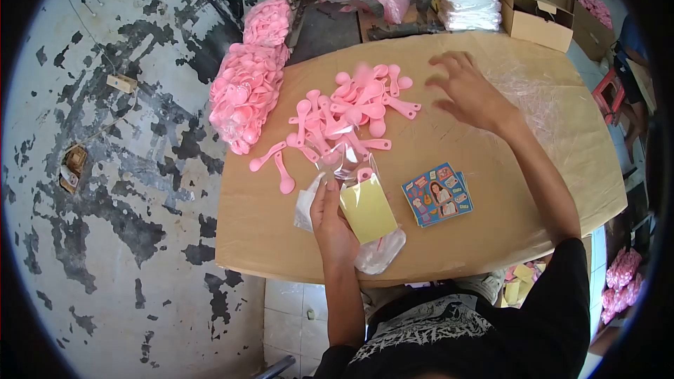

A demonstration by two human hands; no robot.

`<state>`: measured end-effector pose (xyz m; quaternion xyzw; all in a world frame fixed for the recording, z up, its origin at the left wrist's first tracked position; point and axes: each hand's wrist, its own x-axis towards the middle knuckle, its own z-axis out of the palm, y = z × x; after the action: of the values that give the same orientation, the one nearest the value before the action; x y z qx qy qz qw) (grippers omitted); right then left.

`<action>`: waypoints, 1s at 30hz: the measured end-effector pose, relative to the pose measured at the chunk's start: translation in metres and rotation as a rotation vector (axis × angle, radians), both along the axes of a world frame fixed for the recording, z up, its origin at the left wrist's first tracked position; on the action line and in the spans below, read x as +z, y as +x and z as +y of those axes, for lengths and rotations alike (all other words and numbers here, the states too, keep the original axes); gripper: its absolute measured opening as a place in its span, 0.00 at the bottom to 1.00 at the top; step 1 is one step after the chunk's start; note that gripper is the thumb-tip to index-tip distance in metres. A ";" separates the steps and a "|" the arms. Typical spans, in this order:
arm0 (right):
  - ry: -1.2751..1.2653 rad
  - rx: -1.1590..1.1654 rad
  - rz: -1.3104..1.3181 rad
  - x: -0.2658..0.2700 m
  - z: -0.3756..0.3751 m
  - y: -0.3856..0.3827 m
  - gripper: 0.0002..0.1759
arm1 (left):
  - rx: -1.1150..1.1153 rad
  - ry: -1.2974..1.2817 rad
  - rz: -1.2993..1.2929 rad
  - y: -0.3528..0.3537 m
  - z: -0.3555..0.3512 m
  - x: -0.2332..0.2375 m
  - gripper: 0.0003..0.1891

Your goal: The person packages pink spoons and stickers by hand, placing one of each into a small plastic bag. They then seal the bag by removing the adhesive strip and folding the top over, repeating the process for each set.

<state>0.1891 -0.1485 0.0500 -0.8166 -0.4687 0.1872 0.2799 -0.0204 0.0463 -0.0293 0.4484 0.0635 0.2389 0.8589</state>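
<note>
Here, left hand (333, 221) clasps a glossy clear bag (382, 251); right hand (467, 91) grip splayed, empty.

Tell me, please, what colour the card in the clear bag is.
The rectangular paper card is plain yellow, clearest in the head view.

Room and surroundings, as we record them:

- Floor (126, 168): we note pale grey concrete, its coating worn off in large dark, ragged patches.
- Tiles (288, 316): we see white squares with dark joints below the near table edge.
- Tabletop (267, 238): we list a plain tan board with rounded corners, matt and unpainted.
- Dark bench (326, 28): we find it touching the tabletop's far edge.
- Cardboard box (537, 24): open, at the far right corner.
- Stack of white packs (468, 5): just beside the cardboard box.
- Red stool (609, 95): off the right edge.
- Wooden block (121, 83): lying loose on the floor.
- Light: we judge it even and bright, with soft shadows.
</note>
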 end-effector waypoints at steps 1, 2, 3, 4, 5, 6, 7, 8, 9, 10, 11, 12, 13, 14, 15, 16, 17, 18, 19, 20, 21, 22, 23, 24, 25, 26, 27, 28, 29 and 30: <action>0.126 -0.014 -0.009 -0.010 0.004 0.004 0.21 | -0.023 -0.009 -0.035 0.001 -0.001 0.004 0.18; 0.252 -0.020 -0.020 -0.014 0.007 0.006 0.19 | 0.008 -0.005 -0.022 0.004 -0.003 0.009 0.17; 0.286 0.067 0.011 -0.011 0.014 -0.002 0.19 | 0.046 -0.002 -0.013 0.007 -0.008 0.014 0.17; 0.318 0.152 0.058 -0.012 0.025 -0.024 0.19 | 0.085 0.000 0.012 0.008 -0.011 0.015 0.16; 0.352 0.232 0.121 -0.016 0.034 -0.045 0.18 | 0.070 0.031 0.023 0.006 -0.009 0.010 0.18; 0.356 0.195 0.178 -0.018 0.041 -0.057 0.18 | 0.053 0.065 0.031 0.008 -0.005 0.003 0.19; 0.361 0.156 0.233 -0.018 0.048 -0.066 0.18 | 0.034 0.101 0.037 0.009 -0.001 -0.002 0.20; 0.364 0.117 0.288 -0.020 0.051 -0.073 0.18 | 0.046 0.084 0.040 0.008 0.000 -0.004 0.20; 0.426 0.117 0.343 -0.025 0.052 -0.076 0.18 | 0.059 0.064 0.040 0.008 -0.001 -0.006 0.21; 0.484 0.117 0.396 -0.031 0.054 -0.076 0.17 | 0.073 0.040 0.037 0.008 -0.002 -0.007 0.21; 0.541 0.118 0.446 -0.035 0.055 -0.076 0.16 | 0.078 0.068 0.041 0.008 -0.003 -0.005 0.21; 0.507 0.141 0.428 -0.035 0.054 -0.075 0.16 | 0.084 0.096 0.046 0.007 -0.004 -0.001 0.21; 0.475 0.166 0.411 -0.036 0.054 -0.074 0.16 | 0.090 0.126 0.051 0.006 -0.005 0.002 0.21; 0.444 0.190 0.397 -0.036 0.055 -0.074 0.16 | 0.101 0.128 0.051 0.006 -0.007 0.004 0.21; 0.497 0.190 0.444 -0.034 0.056 -0.075 0.15 | 0.112 0.131 0.051 0.006 -0.009 0.005 0.21; 0.550 0.190 0.493 -0.029 0.057 -0.077 0.14 | 0.124 0.134 0.053 0.006 -0.010 0.005 0.21; 0.601 0.190 0.545 -0.027 0.059 -0.078 0.12 | 0.155 0.150 0.049 0.006 -0.010 0.002 0.21; 0.568 0.165 0.479 -0.029 0.060 -0.078 0.12 | 0.186 0.164 0.043 0.007 -0.009 -0.003 0.20; 0.533 0.140 0.414 -0.031 0.059 -0.077 0.12 | 0.216 0.176 0.040 0.008 -0.008 -0.008 0.20; 0.497 0.113 0.350 -0.033 0.059 -0.078 0.12 | 0.173 0.193 0.031 0.007 -0.005 -0.010 0.18; 0.488 0.090 0.407 -0.034 0.057 -0.078 0.12 | 0.128 0.207 0.026 0.006 0.000 -0.010 0.17; 0.478 0.063 0.467 -0.032 0.055 -0.076 0.12 | 0.080 0.219 0.025 0.002 0.003 -0.011 0.15; 0.472 0.038 0.514 -0.028 0.053 -0.073 0.12 | 0.056 0.293 0.038 0.000 0.005 -0.008 0.14; 0.449 0.059 0.450 -0.024 0.050 -0.071 0.11 | 0.031 0.369 0.046 0.000 0.007 -0.002 0.13; 0.463 0.075 0.427 -0.026 0.049 -0.071 0.11 | 0.006 0.443 0.055 -0.002 0.008 0.001 0.13; 0.476 0.091 0.402 -0.027 0.048 -0.069 0.11 | 0.003 0.454 0.038 -0.003 0.010 0.001 0.13; 0.491 0.108 0.377 -0.028 0.047 -0.068 0.11 | 0.001 0.466 0.022 -0.004 0.012 0.002 0.13; 0.480 0.120 0.375 -0.028 0.046 -0.067 0.10 | -0.002 0.478 0.007 -0.005 0.013 0.002 0.13; 0.469 0.132 0.373 -0.028 0.046 -0.064 0.10 | -0.007 0.462 0.008 -0.005 0.011 0.003 0.12; 0.459 0.143 0.372 -0.028 0.045 -0.062 0.10 | -0.013 0.448 0.010 -0.005 0.008 0.008 0.12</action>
<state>0.1267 -0.1030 0.0223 -0.6487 -0.4957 0.2418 0.5244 -0.0252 0.0538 -0.0218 0.6295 0.0103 0.2396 0.7391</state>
